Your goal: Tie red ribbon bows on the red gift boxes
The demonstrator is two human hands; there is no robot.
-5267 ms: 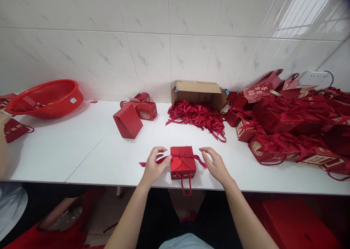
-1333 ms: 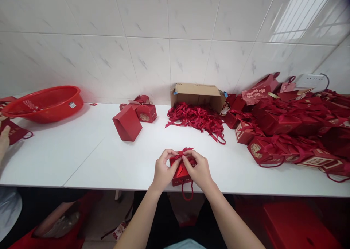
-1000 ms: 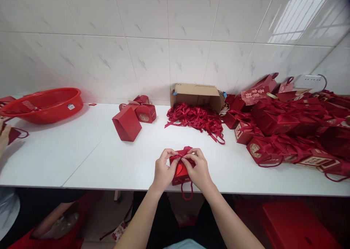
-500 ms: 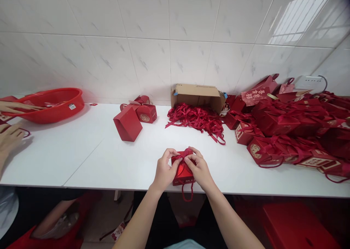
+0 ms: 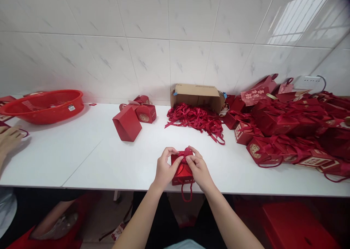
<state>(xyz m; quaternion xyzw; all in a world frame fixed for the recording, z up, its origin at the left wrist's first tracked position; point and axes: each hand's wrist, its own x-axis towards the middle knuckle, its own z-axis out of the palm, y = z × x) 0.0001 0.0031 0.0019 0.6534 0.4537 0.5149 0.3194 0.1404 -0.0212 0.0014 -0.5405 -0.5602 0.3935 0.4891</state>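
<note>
A small red gift box [image 5: 183, 174] stands at the table's front edge, its red cord handle hanging over the edge toward me. On its top lies a dark red ribbon [image 5: 187, 153] formed into a loop. My left hand [image 5: 165, 168] pinches the ribbon from the left, thumb against fingers. From the right, my right hand [image 5: 200, 168] pinches the ribbon's looped part the same way. Both thumbs nearly meet over the knot, whose details are hidden by the fingers.
Loose red ribbons [image 5: 195, 119] spill from a cardboard box [image 5: 197, 90] by the wall. Ribboned boxes [image 5: 284, 121] are piled at the right. Red boxes [image 5: 128, 124] stand at centre left. A red basin [image 5: 49, 112] and a co-worker's hand [image 5: 9, 141] are at far left.
The ribbon loop between my fingers stands fuller and rounder, and my hands have shifted only slightly. At far left, the co-worker's arm over the basin has gone out of view.
</note>
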